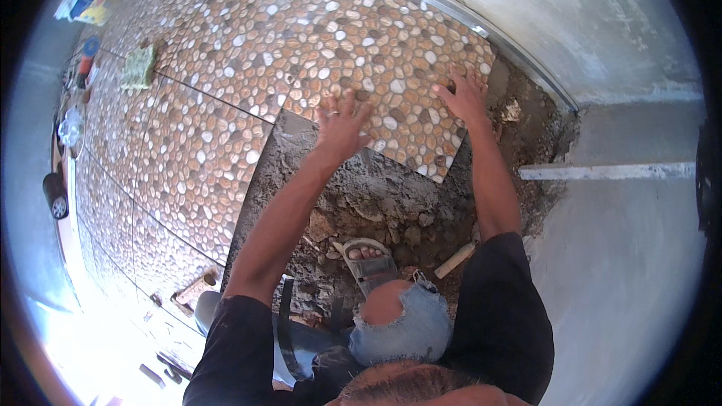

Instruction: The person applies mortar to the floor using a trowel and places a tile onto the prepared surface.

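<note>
Both palms are down on a floor tile (391,83) with a printed pattern of brown, orange and white pebbles. My left hand (344,126) lies near the tile's near left edge, its fingers spread and a ring on one of them. Toward the right edge, my right hand (466,98) rests flat with the thumb held out. Neither hand grips anything. Rough grey mortar (338,188) shows beneath and in front of the tile's near edge, and my sandaled foot stands on it.
Pebble-patterned tiles (173,135) cover the floor to the left, with a green sponge (138,68) on them. A wooden handle (455,262) lies in the rubble by my right elbow. A metal door track (519,53) runs along the far wall. Several small items line the left wall.
</note>
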The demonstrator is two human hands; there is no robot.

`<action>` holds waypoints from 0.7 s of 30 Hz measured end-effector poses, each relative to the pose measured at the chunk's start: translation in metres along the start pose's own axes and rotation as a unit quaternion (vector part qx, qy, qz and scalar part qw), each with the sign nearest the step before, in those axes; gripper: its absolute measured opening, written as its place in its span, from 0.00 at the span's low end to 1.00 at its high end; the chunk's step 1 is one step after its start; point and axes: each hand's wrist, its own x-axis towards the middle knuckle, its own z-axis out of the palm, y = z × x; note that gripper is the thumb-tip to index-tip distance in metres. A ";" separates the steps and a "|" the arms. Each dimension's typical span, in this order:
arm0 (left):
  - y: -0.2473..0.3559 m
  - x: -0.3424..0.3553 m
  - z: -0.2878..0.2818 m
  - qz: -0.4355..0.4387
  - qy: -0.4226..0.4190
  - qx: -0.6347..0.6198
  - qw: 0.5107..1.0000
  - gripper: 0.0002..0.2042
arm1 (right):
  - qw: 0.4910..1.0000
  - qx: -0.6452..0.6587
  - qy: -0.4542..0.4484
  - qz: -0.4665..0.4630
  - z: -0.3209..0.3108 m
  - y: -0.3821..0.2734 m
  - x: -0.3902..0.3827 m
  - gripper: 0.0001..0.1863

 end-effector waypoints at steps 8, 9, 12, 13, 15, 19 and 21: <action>0.010 0.014 -0.003 -0.026 -0.029 0.004 0.999 0.40 | 0.997 -0.073 -0.008 0.034 0.005 -0.014 -0.004 0.40; 0.012 0.014 -0.004 -0.028 -0.031 0.004 0.999 0.41 | 0.996 -0.087 0.013 0.007 0.006 -0.015 0.000 0.41; 0.016 0.014 -0.005 -0.032 -0.030 -0.001 0.999 0.41 | 0.984 -0.086 0.121 -0.095 0.001 -0.025 0.016 0.42; 0.015 0.014 -0.005 -0.033 -0.030 -0.004 0.999 0.40 | 0.970 -0.058 0.188 -0.143 -0.012 -0.035 0.032 0.41; 0.013 0.014 -0.003 -0.039 -0.025 -0.016 0.999 0.40 | 0.931 -0.007 0.306 -0.200 -0.049 -0.061 0.055 0.41; 0.012 0.013 -0.010 -0.052 -0.047 -0.010 0.997 0.39 | 0.892 0.087 0.399 -0.193 -0.091 -0.086 0.080 0.41; 0.015 0.017 -0.013 -0.044 -0.046 -0.010 0.998 0.39 | 0.933 0.051 0.320 -0.156 -0.046 -0.065 0.096 0.41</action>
